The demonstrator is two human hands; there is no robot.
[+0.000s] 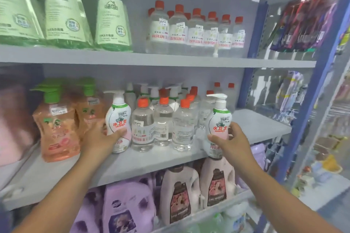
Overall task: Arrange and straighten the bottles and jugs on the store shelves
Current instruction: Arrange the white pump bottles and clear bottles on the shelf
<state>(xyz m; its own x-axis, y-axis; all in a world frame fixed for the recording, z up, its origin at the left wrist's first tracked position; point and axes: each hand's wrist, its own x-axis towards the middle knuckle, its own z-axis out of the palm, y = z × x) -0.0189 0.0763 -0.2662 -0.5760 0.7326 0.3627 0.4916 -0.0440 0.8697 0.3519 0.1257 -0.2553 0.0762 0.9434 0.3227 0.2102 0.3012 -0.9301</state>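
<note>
Head view: your left hand [103,139] grasps one white pump bottle [118,123] at centre-left of the middle shelf [132,164], while your right hand [230,141] grips its twin [217,124] at the shelf's front edge (seemingly lifted clear), likely to pair them.

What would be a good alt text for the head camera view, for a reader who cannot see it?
At a store's middle shelf, the left hand and the right hand each grip a white pump bottle, left one and right one, either side of clear orange-capped bottles. Orange pump bottles stand left, jugs below.
</note>
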